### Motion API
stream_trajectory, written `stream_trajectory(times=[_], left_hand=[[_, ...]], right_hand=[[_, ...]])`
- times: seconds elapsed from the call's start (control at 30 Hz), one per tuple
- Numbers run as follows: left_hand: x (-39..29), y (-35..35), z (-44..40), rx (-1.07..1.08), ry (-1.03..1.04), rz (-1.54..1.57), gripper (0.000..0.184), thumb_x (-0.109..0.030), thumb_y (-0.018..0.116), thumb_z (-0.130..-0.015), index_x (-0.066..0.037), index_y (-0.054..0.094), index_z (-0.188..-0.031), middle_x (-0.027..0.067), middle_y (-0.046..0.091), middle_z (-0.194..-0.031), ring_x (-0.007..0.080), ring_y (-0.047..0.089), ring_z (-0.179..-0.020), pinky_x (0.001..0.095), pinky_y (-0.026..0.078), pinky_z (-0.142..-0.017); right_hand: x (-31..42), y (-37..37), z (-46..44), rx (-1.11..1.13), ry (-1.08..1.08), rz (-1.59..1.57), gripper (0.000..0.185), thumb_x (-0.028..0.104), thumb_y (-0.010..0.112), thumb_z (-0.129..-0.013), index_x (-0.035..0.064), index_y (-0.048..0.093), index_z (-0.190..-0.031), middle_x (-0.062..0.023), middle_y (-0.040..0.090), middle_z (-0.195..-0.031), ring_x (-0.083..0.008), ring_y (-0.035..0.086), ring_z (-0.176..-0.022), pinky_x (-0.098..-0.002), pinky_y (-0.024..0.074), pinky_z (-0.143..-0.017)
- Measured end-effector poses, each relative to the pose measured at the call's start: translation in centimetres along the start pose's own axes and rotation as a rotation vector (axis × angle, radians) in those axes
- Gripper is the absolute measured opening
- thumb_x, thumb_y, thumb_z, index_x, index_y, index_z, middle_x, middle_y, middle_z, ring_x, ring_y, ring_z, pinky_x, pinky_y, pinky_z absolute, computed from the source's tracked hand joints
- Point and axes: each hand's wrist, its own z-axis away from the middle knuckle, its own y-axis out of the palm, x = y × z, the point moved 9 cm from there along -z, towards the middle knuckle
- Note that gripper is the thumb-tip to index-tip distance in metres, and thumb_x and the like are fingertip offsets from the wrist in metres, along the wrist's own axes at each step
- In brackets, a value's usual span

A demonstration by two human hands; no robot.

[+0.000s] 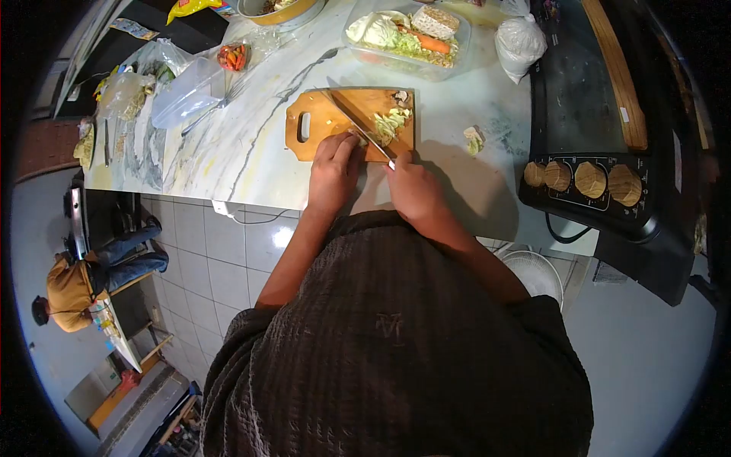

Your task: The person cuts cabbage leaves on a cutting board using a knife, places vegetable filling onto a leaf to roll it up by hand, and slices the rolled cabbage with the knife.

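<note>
On a wooden cutting board lies a small heap of chopped cabbage. My right hand is closed around the handle of a kitchen knife, whose blade slants across the board toward the upper left. To the left of the blade, my left hand rests on the board's near edge with its fingers curled. A small pale piece of vegetable shows at those fingertips, mostly hidden. Darker scraps sit in the board's upper right corner.
Beyond the board stands a clear plastic container with cabbage, a carrot and tempeh. A cabbage scrap lies right of it. At right is a black stove; at left, a plastic box, a fork and red chillies. Another person sits far left.
</note>
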Motion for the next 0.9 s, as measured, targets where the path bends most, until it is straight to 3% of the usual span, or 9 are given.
stream_trajectory(times=[0.1,0.5,0.9], left_hand=[[-0.3,-0.3,-0.1,0.006,0.003,-0.02,0.02,-0.003,0.073,-0.081,-0.001,0.067,-0.1,0.0145,0.068,-0.105,0.0327,0.064,-0.098,0.0413,0.052,-0.086],[0.0,-0.3,0.3,-0.006,0.114,0.039,0.021,0.002,0.073,-0.08,-0.001,0.069,-0.1,0.0123,0.068,-0.107,0.032,0.064,-0.099,0.0406,0.053,-0.087],[0.6,-0.3,0.3,-0.037,0.06,0.049,0.018,0.002,0.074,-0.079,0.0,0.071,-0.097,0.0113,0.071,-0.103,0.0305,0.066,-0.096,0.0391,0.054,-0.086]], right_hand=[[-0.2,-0.7,0.7,0.007,-0.017,0.04,0.032,0.029,0.049,-0.102,-0.0029,0.051,-0.101,-0.0252,0.069,-0.081,-0.0442,0.069,-0.08,-0.0533,0.0557,-0.07],[0.6,-1.7,1.0,-0.044,-0.052,-0.01,0.036,0.034,0.048,-0.101,-0.001,0.053,-0.099,-0.0274,0.067,-0.079,-0.0478,0.067,-0.079,-0.0566,0.0526,-0.072],[0.8,-0.4,0.5,-0.064,-0.087,-0.104,0.038,0.037,0.052,-0.1,-0.0012,0.051,-0.098,-0.0301,0.064,-0.076,-0.0505,0.064,-0.074,-0.0594,0.0491,-0.067]])
